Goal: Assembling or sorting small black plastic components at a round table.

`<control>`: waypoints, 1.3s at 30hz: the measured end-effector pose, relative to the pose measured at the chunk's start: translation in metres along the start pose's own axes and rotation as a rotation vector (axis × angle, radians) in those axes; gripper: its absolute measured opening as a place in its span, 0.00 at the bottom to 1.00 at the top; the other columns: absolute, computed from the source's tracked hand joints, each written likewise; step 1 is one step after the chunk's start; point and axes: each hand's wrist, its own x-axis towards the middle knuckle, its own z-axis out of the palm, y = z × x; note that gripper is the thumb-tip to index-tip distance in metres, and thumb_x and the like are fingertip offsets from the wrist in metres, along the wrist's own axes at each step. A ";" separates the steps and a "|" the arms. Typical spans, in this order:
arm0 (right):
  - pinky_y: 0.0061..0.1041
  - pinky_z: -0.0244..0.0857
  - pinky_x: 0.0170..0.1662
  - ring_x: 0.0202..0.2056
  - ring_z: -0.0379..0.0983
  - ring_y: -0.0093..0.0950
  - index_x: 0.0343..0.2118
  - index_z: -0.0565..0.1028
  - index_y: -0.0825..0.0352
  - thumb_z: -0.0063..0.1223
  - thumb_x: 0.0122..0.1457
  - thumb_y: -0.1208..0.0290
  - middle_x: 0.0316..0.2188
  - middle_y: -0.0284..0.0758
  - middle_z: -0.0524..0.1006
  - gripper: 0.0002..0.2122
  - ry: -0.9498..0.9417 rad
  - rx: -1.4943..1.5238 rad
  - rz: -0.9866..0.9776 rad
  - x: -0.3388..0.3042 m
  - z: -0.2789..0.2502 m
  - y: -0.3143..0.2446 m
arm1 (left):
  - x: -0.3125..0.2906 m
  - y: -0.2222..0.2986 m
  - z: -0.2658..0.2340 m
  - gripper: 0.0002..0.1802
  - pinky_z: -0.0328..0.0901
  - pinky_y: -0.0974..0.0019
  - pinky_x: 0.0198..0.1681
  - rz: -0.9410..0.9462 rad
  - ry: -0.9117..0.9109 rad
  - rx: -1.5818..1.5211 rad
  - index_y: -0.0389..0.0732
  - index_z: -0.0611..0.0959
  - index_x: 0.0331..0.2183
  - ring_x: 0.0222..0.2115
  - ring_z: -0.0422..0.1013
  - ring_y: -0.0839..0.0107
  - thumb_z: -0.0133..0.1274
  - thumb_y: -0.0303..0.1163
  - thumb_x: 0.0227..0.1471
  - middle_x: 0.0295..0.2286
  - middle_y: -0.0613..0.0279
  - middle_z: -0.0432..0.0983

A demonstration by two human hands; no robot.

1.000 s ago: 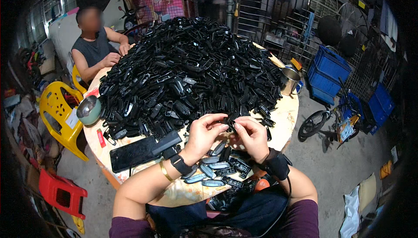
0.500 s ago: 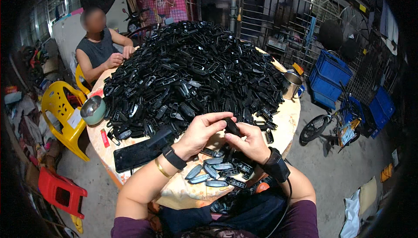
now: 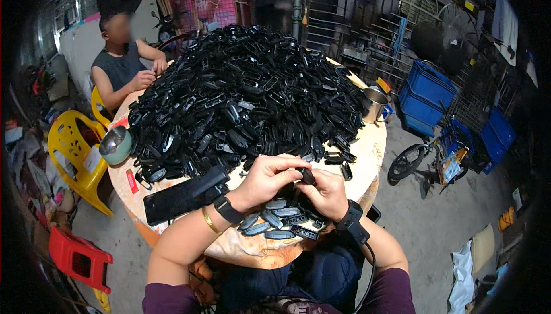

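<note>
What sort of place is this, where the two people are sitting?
It looks like a small, informal workshop, perhaps in a home or yard: a large heap of black parts covers much of a cloth-covered round table, with a yellow chair beside it and blue crates nearby.

The round, pale-topped table (image 3: 372, 156) carries a large heap of black plastic casings (image 3: 247, 96), a smaller cluster of grey and black casings (image 3: 278, 235) toward its near edge, 1 black phone (image 3: 166, 206), 1 small red oblong (image 3: 132, 181), 1 green bowl (image 3: 119, 154) at the left and 1 metal mug (image 3: 373, 107) at the right.
</note>
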 end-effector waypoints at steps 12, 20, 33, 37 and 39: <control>0.26 0.68 0.42 0.37 0.74 0.30 0.47 0.72 0.70 0.62 0.47 0.75 0.40 0.41 0.76 0.22 0.046 -0.060 0.034 0.006 -0.033 -0.013 | 0.003 0.008 0.002 0.16 0.63 0.58 0.53 0.351 0.166 0.392 0.37 0.83 0.39 0.39 0.75 0.63 0.57 0.21 0.43 0.36 0.56 0.80; 0.34 0.65 0.44 0.39 0.71 0.42 0.43 0.72 0.71 0.50 0.55 0.78 0.38 0.44 0.75 0.12 0.466 -0.672 0.316 -0.223 -0.070 0.105 | 0.003 -0.004 0.006 0.21 0.63 0.57 0.53 0.491 0.145 0.653 0.38 0.80 0.42 0.36 0.75 0.62 0.61 0.25 0.42 0.34 0.55 0.79; 0.37 0.66 0.42 0.36 0.72 0.44 0.46 0.72 0.72 0.52 0.52 0.67 0.34 0.50 0.75 0.19 0.410 -0.558 1.566 -0.539 0.017 0.160 | -0.002 -0.019 0.014 0.15 0.67 0.63 0.36 0.307 0.083 0.877 0.36 0.82 0.36 0.32 0.72 0.60 0.60 0.27 0.42 0.26 0.55 0.77; 0.37 0.66 0.42 0.36 0.73 0.44 0.46 0.73 0.72 0.52 0.52 0.67 0.34 0.50 0.76 0.19 0.399 -0.503 1.645 -0.544 0.028 0.156 | -0.004 -0.017 0.012 0.13 0.66 0.62 0.36 0.232 -0.035 0.915 0.37 0.82 0.35 0.31 0.72 0.59 0.58 0.33 0.46 0.27 0.55 0.78; 0.37 0.66 0.42 0.36 0.73 0.43 0.45 0.73 0.72 0.52 0.52 0.66 0.34 0.50 0.76 0.19 0.392 -0.495 1.658 -0.545 0.027 0.154 | -0.005 -0.021 0.013 0.13 0.66 0.61 0.37 0.229 -0.052 0.866 0.37 0.82 0.35 0.31 0.72 0.59 0.57 0.35 0.48 0.27 0.55 0.78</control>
